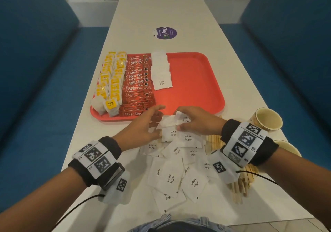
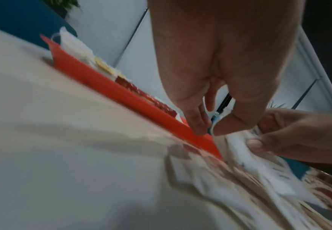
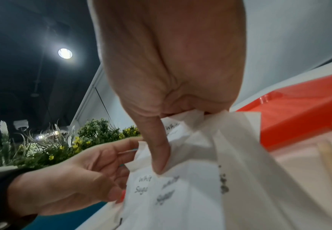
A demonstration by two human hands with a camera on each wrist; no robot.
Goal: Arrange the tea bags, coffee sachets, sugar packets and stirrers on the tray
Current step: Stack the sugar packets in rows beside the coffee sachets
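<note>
A red tray [image 1: 193, 81] holds yellow-tagged tea bags [image 1: 109, 81] at its left, a column of red coffee sachets [image 1: 138, 85] and a row of white sugar packets [image 1: 161, 70]. At the tray's near edge my right hand [image 1: 180, 122] pinches a bundle of sugar packets [image 1: 170, 122] between thumb and fingers. In the right wrist view the thumb presses on the bundle [image 3: 181, 186]. My left hand [image 1: 152, 122] reaches in with spread, relaxed fingers touching the bundle's left side. Loose sugar packets [image 1: 172, 176] lie on the table near me. Wooden stirrers [image 1: 238, 187] lie partly under my right wrist.
Two paper cups [image 1: 266, 119] [image 1: 288, 147] stand at the table's right edge beside the stirrers. A purple round sticker [image 1: 165, 33] sits on the table beyond the tray. Blue bench seats run along both sides. The tray's right half is bare red.
</note>
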